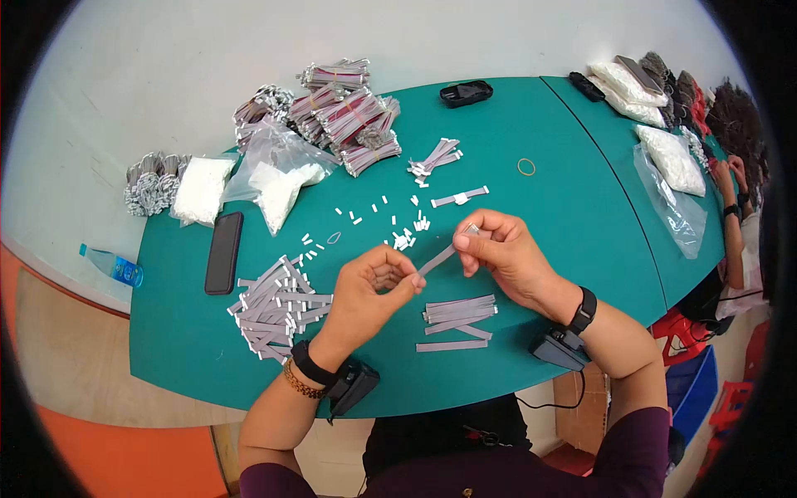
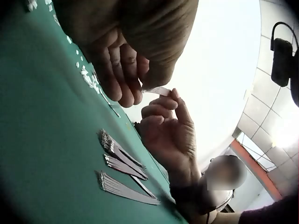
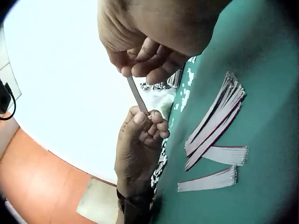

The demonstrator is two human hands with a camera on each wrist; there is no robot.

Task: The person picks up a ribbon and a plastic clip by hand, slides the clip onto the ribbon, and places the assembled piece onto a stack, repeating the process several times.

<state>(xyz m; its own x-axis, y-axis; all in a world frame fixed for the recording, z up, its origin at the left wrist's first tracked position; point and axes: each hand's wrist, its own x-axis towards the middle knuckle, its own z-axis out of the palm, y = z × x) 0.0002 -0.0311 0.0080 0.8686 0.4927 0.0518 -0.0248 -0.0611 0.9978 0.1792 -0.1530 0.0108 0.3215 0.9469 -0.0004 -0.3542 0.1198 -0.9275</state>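
A short grey ribbon cable [image 1: 437,261] stretches between my two hands above the green table. My left hand [image 1: 370,290] pinches its lower left end between thumb and forefinger. At the upper right end, my right hand [image 1: 505,256] pinches it near a small pale tip. In the right wrist view the cable [image 3: 138,95] is taut and flat, its ends covered by fingertips. Below my hands lies a small stack of ribbon cables [image 1: 459,310]. A larger loose heap of cables [image 1: 278,307] with white ends lies left of my left hand.
Small white connectors [image 1: 404,239] are scattered beyond my hands. Bundled cables [image 1: 349,116], bags of white pieces [image 1: 278,189] and a phone [image 1: 224,253] stand at the back and left. A rubber band [image 1: 526,168] lies right. Another person's arm [image 1: 730,216] is at the right table.
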